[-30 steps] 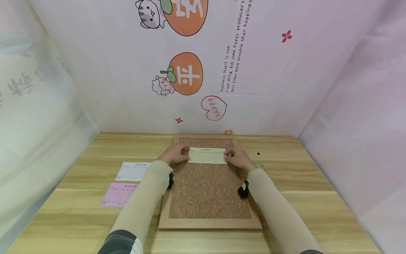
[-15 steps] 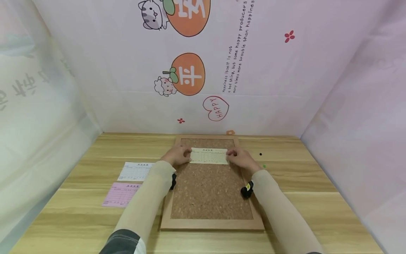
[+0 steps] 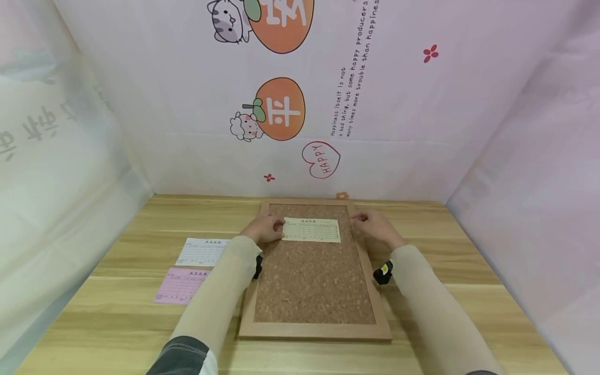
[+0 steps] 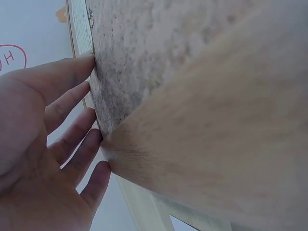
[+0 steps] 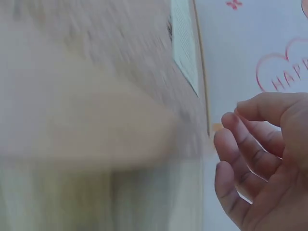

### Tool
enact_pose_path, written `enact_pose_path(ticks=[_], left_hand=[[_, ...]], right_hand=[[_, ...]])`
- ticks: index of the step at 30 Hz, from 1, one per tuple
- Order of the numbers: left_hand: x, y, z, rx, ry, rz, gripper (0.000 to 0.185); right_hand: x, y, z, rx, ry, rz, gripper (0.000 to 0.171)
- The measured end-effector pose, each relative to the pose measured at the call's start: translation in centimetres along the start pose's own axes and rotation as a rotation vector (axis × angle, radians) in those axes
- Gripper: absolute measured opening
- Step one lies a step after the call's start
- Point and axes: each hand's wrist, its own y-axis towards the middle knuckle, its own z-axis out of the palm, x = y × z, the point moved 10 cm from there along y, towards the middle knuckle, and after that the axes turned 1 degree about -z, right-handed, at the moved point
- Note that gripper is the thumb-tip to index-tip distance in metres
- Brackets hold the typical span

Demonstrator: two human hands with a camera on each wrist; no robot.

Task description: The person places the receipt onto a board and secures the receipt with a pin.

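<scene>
A cork board [image 3: 311, 281] in a wooden frame lies flat on the table. A cream printed slip [image 3: 311, 229] lies across its upper part. My left hand [image 3: 266, 229] rests on the slip's left end; in the left wrist view its straight fingers [image 4: 72, 139] touch the slip's edge on the cork board [image 4: 159, 57]. My right hand [image 3: 375, 223] hovers over the board's right frame, off the slip. The blurred right wrist view shows this hand [image 5: 260, 159] with loosely curled, empty fingers, the slip [image 5: 183, 43] some way from it.
A white slip [image 3: 203, 252] and a pink slip [image 3: 180, 286] lie on the wooden table [image 3: 469, 271] left of the board. Printed fabric walls [image 3: 422, 130] close in the back and both sides. A small black device sits on each wrist.
My right hand has let go of the slip's right end and moved right to the board's frame. My left hand stays on the slip's left end. The slip has not shifted.
</scene>
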Motion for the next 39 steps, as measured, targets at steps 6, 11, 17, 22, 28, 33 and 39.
enact_pose_path(ticks=[6, 11, 17, 22, 28, 33, 39], left_hand=[[0.1, 0.1, 0.1, 0.003, 0.006, -0.006, 0.048], [0.0, -0.2, -0.1, 0.002, 0.003, -0.001, 0.048], [0.0, -0.2, -0.1, 0.002, -0.007, -0.006, 0.048], [0.0, -0.2, 0.0, 0.005, -0.017, -0.01, 0.048], [0.0, -0.2, 0.1, 0.005, -0.027, -0.007, 0.048], [0.1, -0.1, 0.1, 0.002, -0.04, -0.004, 0.049], [0.4, 0.1, 0.0, -0.003, -0.034, 0.0, 0.048]], right_hand=[[-2.5, -0.7, -2.9, -0.048, 0.036, 0.049, 0.04], [-4.0, -1.2, -4.4, -0.085, 0.048, 0.08, 0.04], [-6.3, -1.9, -5.8, -0.13, 0.006, 0.129, 0.043], [-8.7, -2.4, -6.5, -0.136, 0.012, 0.196, 0.045], [-9.9, -2.6, -6.6, -0.109, 0.038, 0.23, 0.042], [-10.4, -2.6, -6.3, -0.107, 0.027, 0.275, 0.044], [-10.3, -2.7, -6.1, -0.132, 0.034, 0.297, 0.046]])
